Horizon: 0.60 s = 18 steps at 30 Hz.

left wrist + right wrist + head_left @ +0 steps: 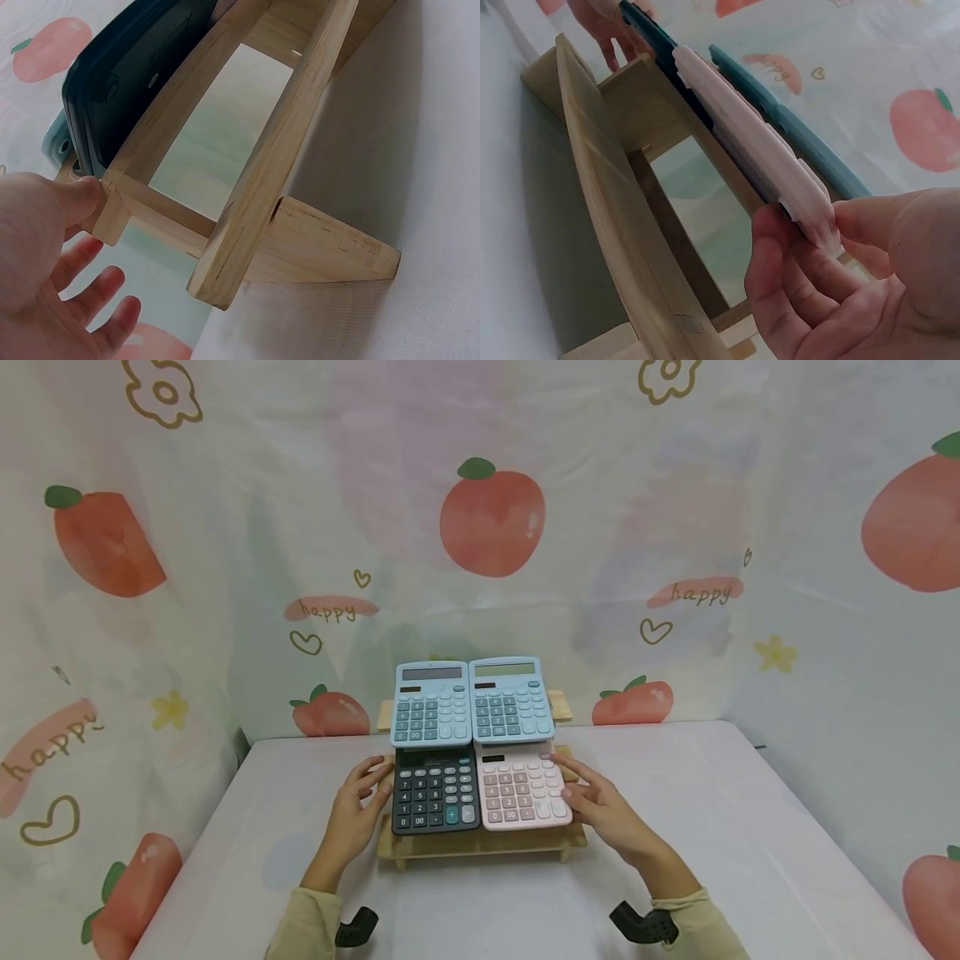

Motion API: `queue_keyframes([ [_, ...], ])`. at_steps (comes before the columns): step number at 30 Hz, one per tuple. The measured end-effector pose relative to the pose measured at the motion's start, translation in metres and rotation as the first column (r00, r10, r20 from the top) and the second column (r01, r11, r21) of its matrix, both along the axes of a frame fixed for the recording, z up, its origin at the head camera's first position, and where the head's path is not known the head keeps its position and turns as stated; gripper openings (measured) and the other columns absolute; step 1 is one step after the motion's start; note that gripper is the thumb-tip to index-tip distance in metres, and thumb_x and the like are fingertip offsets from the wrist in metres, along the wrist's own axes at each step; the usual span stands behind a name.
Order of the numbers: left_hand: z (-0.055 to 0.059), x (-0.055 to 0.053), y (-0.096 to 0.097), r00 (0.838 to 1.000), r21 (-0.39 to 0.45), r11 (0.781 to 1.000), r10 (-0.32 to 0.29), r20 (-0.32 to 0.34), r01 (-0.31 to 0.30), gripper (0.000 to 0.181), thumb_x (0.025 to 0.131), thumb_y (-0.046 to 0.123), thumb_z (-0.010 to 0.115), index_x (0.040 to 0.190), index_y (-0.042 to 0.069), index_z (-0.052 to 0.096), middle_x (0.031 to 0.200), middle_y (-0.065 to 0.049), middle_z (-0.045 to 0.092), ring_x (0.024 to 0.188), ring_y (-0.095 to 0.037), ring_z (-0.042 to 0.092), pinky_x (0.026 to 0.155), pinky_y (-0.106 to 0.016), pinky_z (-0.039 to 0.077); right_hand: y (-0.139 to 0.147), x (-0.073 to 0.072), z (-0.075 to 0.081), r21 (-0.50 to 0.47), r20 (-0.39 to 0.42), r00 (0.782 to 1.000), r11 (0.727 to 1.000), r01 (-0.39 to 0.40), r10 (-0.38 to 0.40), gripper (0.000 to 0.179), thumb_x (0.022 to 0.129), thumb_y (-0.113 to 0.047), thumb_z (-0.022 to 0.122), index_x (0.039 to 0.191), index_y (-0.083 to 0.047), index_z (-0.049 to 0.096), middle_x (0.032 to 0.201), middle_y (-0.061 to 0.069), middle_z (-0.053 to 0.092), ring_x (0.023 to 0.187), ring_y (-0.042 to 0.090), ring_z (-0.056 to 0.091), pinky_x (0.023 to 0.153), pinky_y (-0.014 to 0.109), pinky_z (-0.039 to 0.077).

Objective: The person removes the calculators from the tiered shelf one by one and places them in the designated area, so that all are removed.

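Four calculators lean in two rows on a slatted wooden stand. A pink calculator sits at the lower right, where my right hand pinches its side edge between thumb and fingers; the right wrist view shows this grip on the pink case. Beside it at the lower left is a black calculator. My left hand is at that one's left side, its thumb on the wooden end piece by the calculator's corner and its other fingers loosely extended. Behind, in the upper row, stand two light blue calculators side by side.
The stand rests on a white-covered table, its front rail standing out ahead of the calculators. A fruit-printed cloth backdrop hangs behind and at both sides. Black wrist mounts are strapped at both sleeves.
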State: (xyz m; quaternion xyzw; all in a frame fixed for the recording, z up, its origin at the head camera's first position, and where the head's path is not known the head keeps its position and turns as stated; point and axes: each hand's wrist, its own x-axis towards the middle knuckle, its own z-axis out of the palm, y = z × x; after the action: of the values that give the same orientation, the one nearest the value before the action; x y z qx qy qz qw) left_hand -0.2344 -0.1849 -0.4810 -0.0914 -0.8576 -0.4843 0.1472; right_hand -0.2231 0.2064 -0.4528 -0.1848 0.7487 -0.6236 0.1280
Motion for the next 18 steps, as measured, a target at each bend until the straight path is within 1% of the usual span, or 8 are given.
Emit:
queue_keyframes([
  [4,-0.001,0.0,-0.001,1.0,0.0,1.0,0.0,-0.007,0.0,0.039,0.102,0.016,0.06,0.138,0.002,0.061,0.152,-0.018,0.048,0.136,-0.041,0.049,0.103,-0.061,0.047,0.006,-0.002,0.001,-0.003,0.038,0.999,1.0,-0.001,0.001,0.06,0.108,-0.023,0.049,0.161,-0.01,0.023,0.142,0.031,0.054,0.106,0.006,0.069,0.089,0.026,0.058],
  [10,-0.002,0.0,0.0,1.0,0.002,1.0,0.0,-0.015,0.0,0.039,0.102,0.014,0.061,0.138,0.001,0.061,0.151,-0.019,0.049,0.136,-0.041,0.05,0.102,-0.061,0.047,0.018,-0.005,-0.001,-0.013,0.05,0.998,1.0,-0.025,0.026,0.061,0.107,-0.022,0.05,0.16,-0.009,0.024,0.142,0.027,0.055,0.11,0.007,0.068,0.091,0.027,0.058],
  [12,-0.002,0.0,0.0,1.0,0.0,1.0,0.0,-0.021,0.0,0.038,0.101,0.014,0.061,0.137,0.0,0.061,0.151,-0.02,0.049,0.135,-0.042,0.051,0.102,-0.061,0.047,0.023,-0.006,-0.002,-0.033,0.052,0.998,0.999,-0.037,0.038,0.061,0.107,-0.021,0.05,0.16,-0.007,0.024,0.14,0.022,0.058,0.111,0.007,0.068,0.091,0.027,0.058],
  [15,-0.003,-0.001,0.0,1.0,-0.005,1.0,0.004,-0.026,-0.004,0.038,0.101,0.015,0.061,0.137,0.0,0.061,0.151,-0.019,0.05,0.135,-0.042,0.051,0.102,-0.061,0.047,0.03,-0.008,-0.003,-0.051,0.059,0.997,0.998,-0.046,0.049,0.061,0.107,-0.02,0.051,0.16,-0.005,0.024,0.135,0.01,0.064,0.112,0.008,0.069,0.091,0.027,0.058],
  [18,-0.003,0.0,0.0,1.0,-0.009,1.0,0.007,-0.027,-0.007,0.039,0.102,0.015,0.06,0.137,0.0,0.061,0.151,-0.019,0.049,0.135,-0.042,0.051,0.102,-0.061,0.047,0.035,-0.007,-0.001,-0.052,0.074,0.996,0.998,-0.044,0.048,0.061,0.106,-0.02,0.052,0.159,-0.005,0.025,0.131,0.0,0.066,0.113,0.008,0.069,0.091,0.027,0.058],
])
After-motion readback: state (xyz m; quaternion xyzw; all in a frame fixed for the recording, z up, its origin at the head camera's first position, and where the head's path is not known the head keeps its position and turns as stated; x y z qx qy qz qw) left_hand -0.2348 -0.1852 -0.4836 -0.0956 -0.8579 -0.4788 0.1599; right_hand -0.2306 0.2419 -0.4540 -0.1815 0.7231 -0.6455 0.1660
